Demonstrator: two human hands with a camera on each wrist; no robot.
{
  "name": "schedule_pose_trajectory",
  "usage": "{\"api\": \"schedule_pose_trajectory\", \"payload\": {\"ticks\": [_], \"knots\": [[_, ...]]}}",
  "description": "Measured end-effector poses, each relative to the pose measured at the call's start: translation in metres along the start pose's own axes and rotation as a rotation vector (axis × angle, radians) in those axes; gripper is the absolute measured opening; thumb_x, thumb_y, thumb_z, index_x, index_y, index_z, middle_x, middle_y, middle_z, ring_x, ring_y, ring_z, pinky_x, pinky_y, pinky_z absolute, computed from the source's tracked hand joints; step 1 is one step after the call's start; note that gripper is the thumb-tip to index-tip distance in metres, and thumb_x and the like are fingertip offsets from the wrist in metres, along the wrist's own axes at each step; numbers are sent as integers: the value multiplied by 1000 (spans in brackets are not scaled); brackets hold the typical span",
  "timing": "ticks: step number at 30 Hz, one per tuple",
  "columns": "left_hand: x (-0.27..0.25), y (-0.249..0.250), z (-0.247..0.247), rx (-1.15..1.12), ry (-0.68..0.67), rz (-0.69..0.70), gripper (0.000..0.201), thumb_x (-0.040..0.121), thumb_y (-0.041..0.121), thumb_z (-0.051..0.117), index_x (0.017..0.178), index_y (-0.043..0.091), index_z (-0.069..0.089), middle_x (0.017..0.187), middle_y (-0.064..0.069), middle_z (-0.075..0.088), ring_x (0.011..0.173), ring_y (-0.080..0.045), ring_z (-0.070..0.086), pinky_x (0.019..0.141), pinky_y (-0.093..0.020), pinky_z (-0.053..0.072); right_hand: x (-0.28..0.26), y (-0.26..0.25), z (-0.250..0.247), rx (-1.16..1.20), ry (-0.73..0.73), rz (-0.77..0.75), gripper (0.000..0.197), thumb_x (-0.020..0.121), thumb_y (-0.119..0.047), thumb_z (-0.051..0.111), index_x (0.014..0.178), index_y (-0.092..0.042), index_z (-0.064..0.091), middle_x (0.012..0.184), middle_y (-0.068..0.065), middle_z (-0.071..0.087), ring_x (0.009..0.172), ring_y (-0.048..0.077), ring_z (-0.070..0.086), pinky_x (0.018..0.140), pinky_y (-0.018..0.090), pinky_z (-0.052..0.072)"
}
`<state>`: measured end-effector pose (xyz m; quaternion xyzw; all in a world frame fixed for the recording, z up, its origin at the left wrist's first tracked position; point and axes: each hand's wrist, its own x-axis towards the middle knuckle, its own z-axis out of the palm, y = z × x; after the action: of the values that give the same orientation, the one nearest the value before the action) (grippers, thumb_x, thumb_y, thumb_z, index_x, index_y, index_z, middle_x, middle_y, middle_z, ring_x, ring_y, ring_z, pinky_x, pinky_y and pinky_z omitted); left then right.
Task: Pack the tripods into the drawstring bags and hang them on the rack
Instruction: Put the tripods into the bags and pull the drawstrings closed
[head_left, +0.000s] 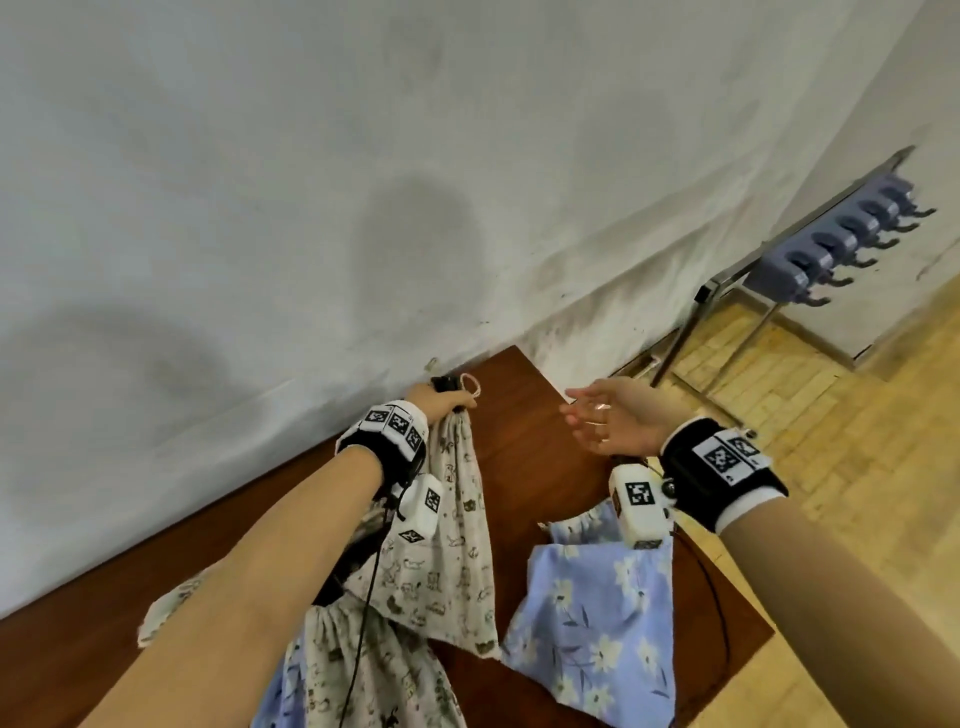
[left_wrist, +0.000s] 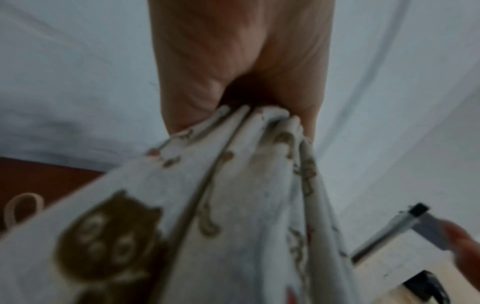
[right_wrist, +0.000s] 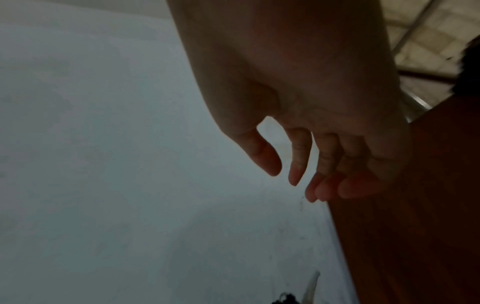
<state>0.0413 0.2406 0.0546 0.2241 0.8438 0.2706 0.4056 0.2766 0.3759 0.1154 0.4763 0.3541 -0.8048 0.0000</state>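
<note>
My left hand (head_left: 441, 402) grips the gathered neck of a cream drawstring bag (head_left: 447, 545) printed with small animals and holds it above the brown table (head_left: 524, 415). A black tripod end (head_left: 444, 383) and a cord loop (head_left: 470, 384) stick out above the fist. In the left wrist view the bag's bunched cloth (left_wrist: 233, 195) runs down from the fist (left_wrist: 241, 72). My right hand (head_left: 602, 421) hovers open to the right, palm up, holding nothing; its fingers (right_wrist: 298, 156) are relaxed. The hook rack (head_left: 841, 244) stands far right.
A blue floral bag (head_left: 597, 613) lies flat on the table under my right wrist. More printed bags (head_left: 363, 675) are piled near the front edge. A white wall (head_left: 363, 156) runs behind the table. Wood floor (head_left: 831, 467) lies to the right.
</note>
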Motion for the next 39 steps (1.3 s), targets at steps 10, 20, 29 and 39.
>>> {"api": "schedule_pose_trajectory", "payload": {"ticks": [10,20,29,39], "knots": [[90,-15,39,286,-63,-197,104,70,69,65,145,4,32,141,-16,45,123,-33,49,98,-36,45,79,38,-82,417,122,77,16,93,-6,41,95,-9,57,85,5,56,69,14,49,65,24,40],[109,-31,80,403,17,-214,88,83,59,58,145,4,26,141,-14,45,125,-32,49,100,-35,41,113,48,-92,433,199,101,19,92,-5,39,97,-10,56,81,3,55,68,11,47,63,21,38],[63,15,110,731,146,335,54,86,34,59,132,11,42,138,-12,39,128,-30,36,102,-43,36,79,62,-132,701,531,-23,21,89,0,36,81,-12,52,77,5,53,62,16,43,59,24,37],[9,5,226,886,-456,320,50,89,33,58,132,10,46,134,-15,49,126,-36,42,104,-45,38,40,109,-156,570,620,71,16,91,-5,43,77,-10,48,84,7,50,69,18,44,65,29,40]]}}
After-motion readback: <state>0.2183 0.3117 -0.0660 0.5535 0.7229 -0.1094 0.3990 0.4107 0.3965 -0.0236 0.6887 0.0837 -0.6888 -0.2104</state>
